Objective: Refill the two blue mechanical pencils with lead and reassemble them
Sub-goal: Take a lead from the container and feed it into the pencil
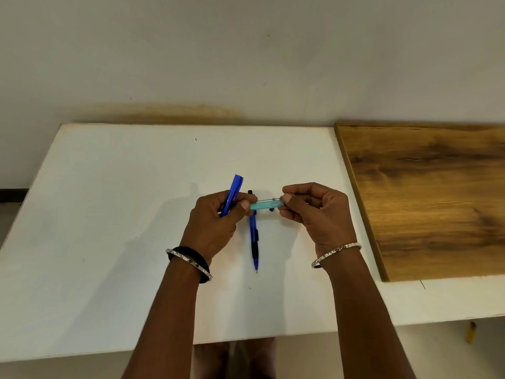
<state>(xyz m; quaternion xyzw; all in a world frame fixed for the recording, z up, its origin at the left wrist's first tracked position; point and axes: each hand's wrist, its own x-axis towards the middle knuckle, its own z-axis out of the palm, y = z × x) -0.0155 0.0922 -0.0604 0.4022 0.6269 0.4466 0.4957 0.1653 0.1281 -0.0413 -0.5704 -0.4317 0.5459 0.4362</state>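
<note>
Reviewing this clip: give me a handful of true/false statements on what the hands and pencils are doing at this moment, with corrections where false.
1. The left hand grips a blue mechanical pencil barrel that points up and away. True.
2. The small translucent teal lead case lies flat on the white tabletop. False: it is held in the air between both hands, the right hand pinching its right end.
3. A second blue mechanical pencil with a black grip lies on the white tabletop between the hands. True.
4. That lying pencil's tip points toward the wall. False: its tip points toward the person.
5. The brown wooden board sits left of the hands. False: it is on the right.
</note>
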